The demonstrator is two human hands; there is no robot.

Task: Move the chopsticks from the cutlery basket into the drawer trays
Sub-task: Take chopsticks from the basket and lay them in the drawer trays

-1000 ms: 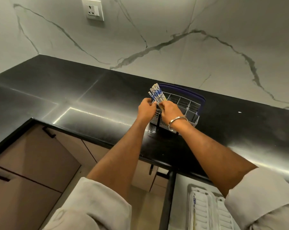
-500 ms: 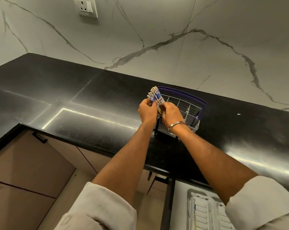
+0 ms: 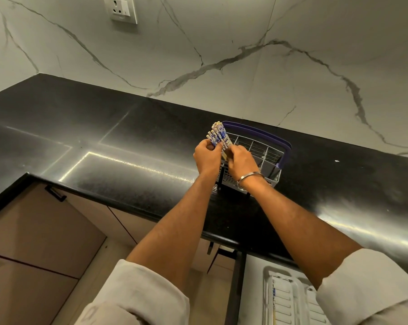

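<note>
While both hands [image 3: 224,158] clasp chopsticks [image 3: 218,136], basket [image 3: 274,177] compartments seemingly bare.

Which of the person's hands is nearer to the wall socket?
Left. The left hand grips the chopsticks on the side toward the wall socket; the right hand sits farther away, over the cutlery basket.

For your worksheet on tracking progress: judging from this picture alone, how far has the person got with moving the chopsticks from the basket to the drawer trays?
Done: little; one chopstick seems to lie in the drawer trays below.
In hand: the left hand and right hand both grip a bundle of chopsticks standing in the cutlery basket on the black counter.
Left: lifting the bundle out and laying it in the trays.
</note>
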